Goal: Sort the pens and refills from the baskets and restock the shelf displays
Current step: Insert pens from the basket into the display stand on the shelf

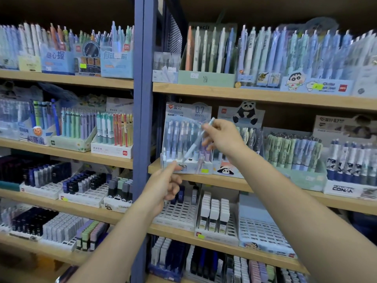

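Note:
My right hand (221, 137) pinches a pale blue pen (194, 144) near its upper end, and the pen slants down to the left over the 0.7 mm display box (186, 111) on the second shelf. That box holds several pens standing upright. My left hand (163, 185) is below it at the shelf's front edge, thumb up beside the box's lower left corner, fingers curled; whether it holds anything is not visible. No baskets are in view.
A blue upright post (140, 139) divides the shelving. A panda display box (240, 117) stands right of the 0.7 mm box. White slotted refill trays (177, 213) sit on the shelf below, partly filled. Pen and refill displays crowd every wooden shelf (265, 94).

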Tool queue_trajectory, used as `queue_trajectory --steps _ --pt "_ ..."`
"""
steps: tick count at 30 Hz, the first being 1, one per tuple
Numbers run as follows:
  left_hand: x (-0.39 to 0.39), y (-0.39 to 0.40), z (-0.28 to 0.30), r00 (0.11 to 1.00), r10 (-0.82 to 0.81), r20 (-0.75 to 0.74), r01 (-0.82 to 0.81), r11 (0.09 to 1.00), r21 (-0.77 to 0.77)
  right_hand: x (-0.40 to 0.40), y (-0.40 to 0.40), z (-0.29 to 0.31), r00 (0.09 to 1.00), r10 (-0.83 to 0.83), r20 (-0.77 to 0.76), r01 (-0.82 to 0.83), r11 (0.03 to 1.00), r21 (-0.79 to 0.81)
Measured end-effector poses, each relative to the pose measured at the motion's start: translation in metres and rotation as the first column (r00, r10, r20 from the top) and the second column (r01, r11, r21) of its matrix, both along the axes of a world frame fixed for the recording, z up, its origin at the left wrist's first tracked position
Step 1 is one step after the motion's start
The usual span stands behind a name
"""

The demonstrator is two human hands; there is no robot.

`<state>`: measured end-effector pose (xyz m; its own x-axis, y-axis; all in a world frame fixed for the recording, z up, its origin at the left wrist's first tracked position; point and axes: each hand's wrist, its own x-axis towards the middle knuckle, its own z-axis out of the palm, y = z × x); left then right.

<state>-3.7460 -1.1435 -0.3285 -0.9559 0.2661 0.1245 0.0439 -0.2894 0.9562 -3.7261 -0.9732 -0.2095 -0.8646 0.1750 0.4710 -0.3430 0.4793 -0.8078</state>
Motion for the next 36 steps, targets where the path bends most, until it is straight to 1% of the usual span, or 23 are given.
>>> queue_trajectory --steps 3,6,9,12,14,16,18,21,23,25,28,30,32,33,35,36 --pt "0.001 -0.001 -0.002 0.998 -0.027 0.064 0.025 0.999 0.036 -0.006 0.006 0.000 0.993 -0.077 -0.089 0.079 0.997 0.016" --pt "0.003 -0.001 -0.001 0.997 -0.043 0.063 0.041 0.999 0.028 -0.009 0.006 -0.003 0.982 -0.131 -0.137 0.146 0.983 0.107" --pt "0.004 -0.001 0.003 0.997 -0.054 0.060 0.054 0.999 0.000 -0.014 0.004 -0.005 0.978 -0.148 -0.147 0.177 0.961 0.210" --pt "0.004 -0.003 0.005 0.998 -0.046 0.050 0.048 0.998 -0.035 -0.020 0.000 -0.007 0.984 -0.142 -0.108 0.166 0.952 0.257" --pt "0.004 -0.004 0.005 0.999 -0.035 0.013 0.036 0.995 -0.096 -0.022 -0.004 -0.008 0.985 -0.149 -0.092 0.169 0.950 0.264" --pt "0.004 -0.004 0.005 0.999 -0.035 -0.028 0.031 0.991 -0.134 -0.025 -0.007 -0.010 0.983 -0.158 -0.098 0.176 0.958 0.225" --pt "0.005 -0.004 0.006 0.998 -0.040 -0.049 0.033 0.990 -0.135 -0.028 -0.009 -0.012 0.978 -0.177 -0.109 0.194 0.966 0.171" --pt "0.006 -0.003 0.009 0.997 -0.040 -0.066 0.032 0.992 -0.123 -0.032 -0.010 -0.017 0.964 -0.216 -0.156 0.239 0.960 0.146" --pt "0.006 -0.003 0.010 0.996 -0.047 -0.078 0.039 0.994 -0.106 -0.034 -0.010 -0.019 0.950 -0.247 -0.191 0.280 0.944 0.174" --pt "0.006 -0.004 0.012 0.994 -0.049 -0.093 0.040 0.994 -0.101 -0.038 -0.009 -0.017 0.948 -0.264 -0.177 0.305 0.913 0.270" --pt "0.007 -0.006 0.013 0.992 -0.048 -0.120 0.035 0.994 -0.105 -0.040 -0.013 -0.014 0.959 -0.264 -0.103 0.283 0.869 0.407" --pt "0.008 -0.008 0.014 0.990 -0.041 -0.137 0.025 0.992 -0.120 -0.038 -0.015 -0.014 0.957 -0.269 -0.107 0.289 0.855 0.431" --pt "0.007 -0.007 0.014 0.988 -0.028 -0.151 0.006 0.990 -0.139 -0.030 -0.018 -0.015 0.970 -0.216 -0.115 0.244 0.892 0.381" --pt "0.007 -0.006 0.014 0.987 -0.024 -0.160 0.001 0.989 -0.146 -0.023 -0.019 -0.016 0.984 -0.156 -0.086 0.175 0.930 0.323" --pt "0.006 0.000 0.014 0.982 -0.020 -0.186 -0.011 0.986 -0.165 -0.009 -0.021 -0.018 0.999 -0.001 0.051 -0.010 0.975 0.220" --pt "0.006 0.004 0.014 0.980 -0.018 -0.200 -0.019 0.984 -0.179 -0.003 -0.021 -0.020 0.991 0.055 0.122 -0.082 0.971 0.224"
